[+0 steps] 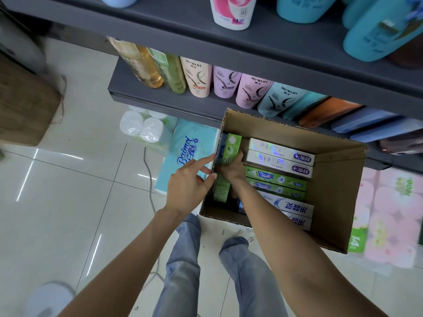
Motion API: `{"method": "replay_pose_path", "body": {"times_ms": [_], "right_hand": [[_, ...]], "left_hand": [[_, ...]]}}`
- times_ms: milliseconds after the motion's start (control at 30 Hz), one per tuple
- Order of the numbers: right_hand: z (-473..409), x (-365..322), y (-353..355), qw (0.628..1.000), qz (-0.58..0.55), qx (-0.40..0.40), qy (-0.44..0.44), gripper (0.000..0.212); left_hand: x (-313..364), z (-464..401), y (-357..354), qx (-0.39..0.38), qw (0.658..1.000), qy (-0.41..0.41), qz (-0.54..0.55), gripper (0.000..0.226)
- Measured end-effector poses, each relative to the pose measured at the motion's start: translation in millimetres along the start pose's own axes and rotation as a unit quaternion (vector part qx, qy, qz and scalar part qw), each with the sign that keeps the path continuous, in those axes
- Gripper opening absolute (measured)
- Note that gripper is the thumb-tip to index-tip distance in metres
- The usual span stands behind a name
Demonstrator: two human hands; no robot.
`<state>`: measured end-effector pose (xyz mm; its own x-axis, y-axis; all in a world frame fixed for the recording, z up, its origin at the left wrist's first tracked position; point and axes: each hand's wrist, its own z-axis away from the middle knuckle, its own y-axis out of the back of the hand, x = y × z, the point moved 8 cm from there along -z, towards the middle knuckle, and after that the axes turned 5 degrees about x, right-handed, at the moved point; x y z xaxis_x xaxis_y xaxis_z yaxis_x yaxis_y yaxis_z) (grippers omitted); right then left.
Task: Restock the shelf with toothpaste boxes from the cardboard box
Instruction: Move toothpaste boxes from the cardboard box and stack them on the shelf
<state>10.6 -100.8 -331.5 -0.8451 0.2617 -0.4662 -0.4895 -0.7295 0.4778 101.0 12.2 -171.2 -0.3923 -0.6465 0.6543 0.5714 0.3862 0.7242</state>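
Observation:
An open cardboard box (332,202) stands on the floor below the grey shelf (160,97). Inside lie several toothpaste boxes: two white ones (280,154), two green ones (275,180), two white-and-blue ones (290,209). My right hand (232,169) reaches inside the carton and grips an upright green toothpaste box (230,148) at its left wall. My left hand (191,181) rests on the outside of that left wall, fingers spread, touching the rim. Another green box (221,188) stands below my right wrist.
Shampoo bottles (199,76) and tubes line the middle shelf, more bottles (231,10) on the one above. Tissue packs (187,154) and toilet-roll packs (393,216) sit on the floor beside the carton. A white cable (150,179) runs across the tiles. My legs stand below the carton.

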Motion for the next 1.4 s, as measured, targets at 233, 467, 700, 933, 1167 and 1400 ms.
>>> {"method": "replay_pose_path", "body": {"times_ms": [233,467,700,933,1167,1400], "right_hand": [[-0.4,5.2,0.6,0.992,-0.112,-0.037,-0.040,0.075],[5.1,12.7,-3.8,0.985,-0.165,-0.046,-0.020,0.086],[15.0,6.0,2.0,0.994,-0.091,-0.049,0.020,0.078],[27.6,-5.0,17.0,0.991,-0.131,-0.004,0.032,0.076],[87.0,-22.4,58.1,0.971,-0.229,0.015,0.065,0.077],[190.2,-56.0,143.1,0.930,-0.336,0.029,0.146,0.075]], "left_hand": [[-1.0,1.3,-1.2,0.015,1.000,-0.008,0.015,0.038],[-1.2,2.1,-2.2,0.015,1.000,-0.014,0.019,0.038],[-1.8,2.1,-2.4,0.014,1.000,-0.016,0.018,0.037],[1.7,3.0,-0.2,-0.013,1.000,-0.004,0.019,0.037],[23.8,14.8,21.8,-0.012,0.995,0.049,0.087,0.062],[116.1,56.3,19.2,-0.201,0.937,0.043,0.282,0.076]]}}
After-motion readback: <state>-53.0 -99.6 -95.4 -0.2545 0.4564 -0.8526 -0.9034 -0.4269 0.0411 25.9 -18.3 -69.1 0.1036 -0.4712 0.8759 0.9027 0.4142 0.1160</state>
